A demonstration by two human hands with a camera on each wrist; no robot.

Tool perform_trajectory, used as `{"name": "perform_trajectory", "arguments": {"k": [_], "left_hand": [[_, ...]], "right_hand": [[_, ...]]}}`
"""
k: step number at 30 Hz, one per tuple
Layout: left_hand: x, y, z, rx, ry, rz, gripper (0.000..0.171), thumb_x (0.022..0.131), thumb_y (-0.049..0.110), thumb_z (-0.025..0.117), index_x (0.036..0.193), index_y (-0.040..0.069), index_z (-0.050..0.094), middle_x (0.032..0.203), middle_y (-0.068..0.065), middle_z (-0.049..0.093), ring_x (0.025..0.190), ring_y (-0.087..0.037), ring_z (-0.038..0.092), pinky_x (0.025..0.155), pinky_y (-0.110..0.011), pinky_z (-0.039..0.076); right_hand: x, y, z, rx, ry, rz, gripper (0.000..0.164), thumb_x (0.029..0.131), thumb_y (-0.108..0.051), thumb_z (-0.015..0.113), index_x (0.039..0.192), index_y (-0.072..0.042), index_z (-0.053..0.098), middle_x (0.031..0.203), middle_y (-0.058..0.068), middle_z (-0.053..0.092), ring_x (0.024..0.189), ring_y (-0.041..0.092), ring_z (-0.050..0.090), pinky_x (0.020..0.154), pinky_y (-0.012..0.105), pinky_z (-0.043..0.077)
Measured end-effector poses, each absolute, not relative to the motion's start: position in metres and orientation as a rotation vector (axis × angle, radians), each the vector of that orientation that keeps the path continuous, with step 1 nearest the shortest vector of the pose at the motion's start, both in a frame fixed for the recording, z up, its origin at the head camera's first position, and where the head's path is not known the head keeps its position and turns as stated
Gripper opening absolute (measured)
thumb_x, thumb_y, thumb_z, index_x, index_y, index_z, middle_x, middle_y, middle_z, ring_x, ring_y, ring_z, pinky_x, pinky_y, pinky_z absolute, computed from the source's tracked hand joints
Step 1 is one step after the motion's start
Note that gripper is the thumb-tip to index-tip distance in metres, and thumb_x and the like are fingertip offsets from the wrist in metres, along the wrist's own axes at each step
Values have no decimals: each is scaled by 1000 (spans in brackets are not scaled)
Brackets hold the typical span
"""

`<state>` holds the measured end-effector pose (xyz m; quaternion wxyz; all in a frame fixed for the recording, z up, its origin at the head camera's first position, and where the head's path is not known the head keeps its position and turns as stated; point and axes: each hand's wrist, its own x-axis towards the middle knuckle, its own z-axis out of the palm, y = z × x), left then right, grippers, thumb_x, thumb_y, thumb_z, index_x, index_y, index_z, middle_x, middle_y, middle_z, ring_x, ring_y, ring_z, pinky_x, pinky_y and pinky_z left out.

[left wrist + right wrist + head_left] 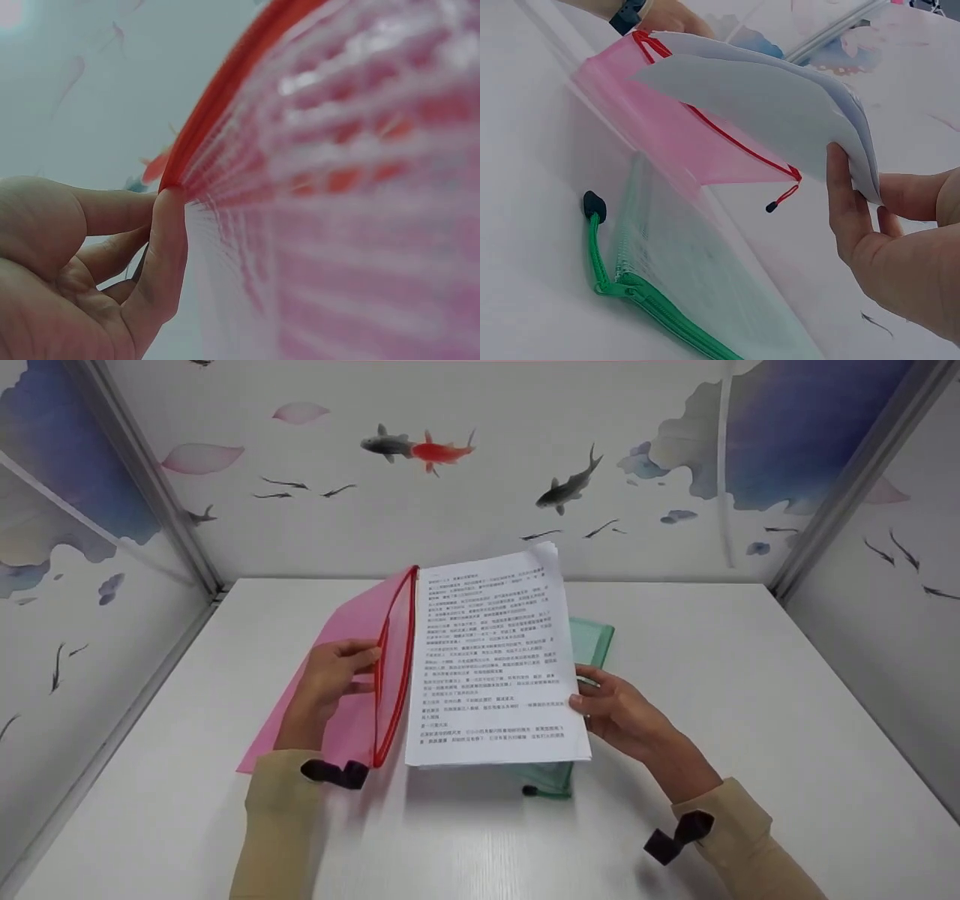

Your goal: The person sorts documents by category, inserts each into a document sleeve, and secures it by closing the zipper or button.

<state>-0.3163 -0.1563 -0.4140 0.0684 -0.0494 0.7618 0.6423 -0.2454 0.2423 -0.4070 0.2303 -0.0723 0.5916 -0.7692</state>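
Note:
My left hand point(326, 679) pinches the red zip edge point(217, 105) of a pink mesh zip pouch point(352, 622), thumb against fingers, and the pouch's mouth gapes. To the right, my right hand point(622, 709) grips the right edge of a stack of printed paper sheets point(487, 660), thumb on the printed face and fingers behind. The stack is raised off the table, its left edge alongside the pouch's mouth; whether any of it is inside, I cannot tell. In the right wrist view, the sheets point(750, 97) bow and part slightly.
Under the paper, a green mesh zip pouch point(596, 645) lies on the white table point(480, 847), partly hidden. Its zip pull point(594, 206) has a black end. Panels printed with fish point(566, 491) and petals stand behind and at both sides.

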Motion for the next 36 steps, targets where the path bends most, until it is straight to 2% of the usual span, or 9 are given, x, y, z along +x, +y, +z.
{"name": "perform_trajectory", "arguments": {"k": [20, 31, 36], "left_hand": [[-316, -156, -411, -177, 2290, 1940, 40, 94, 32, 70, 130, 16, 67, 132, -8, 65, 109, -29, 68, 86, -35, 62], [-316, -154, -412, -183, 2282, 1934, 42, 91, 35, 72, 129, 18, 68, 131, -7, 67, 108, -29, 68, 85, -35, 62], [-316, -153, -412, -176, 2258, 1942, 38, 93, 31, 71, 127, 16, 69, 129, -7, 67, 108, -30, 68, 86, -36, 62]], "right_hand": [[-244, 231, -415, -175, 1620, -2057, 71, 96, 1, 60, 155, -2, 21, 130, 5, 65, 111, 20, 69, 89, 31, 59], [-250, 226, -405, -141, 1630, -2062, 69, 96, 0, 60, 154, -4, 23, 130, 6, 65, 109, 21, 70, 90, 33, 59], [-252, 222, -402, -100, 1619, -2091, 66, 97, 1, 58, 154, -4, 25, 128, 5, 66, 109, 20, 69, 89, 32, 59]]}}
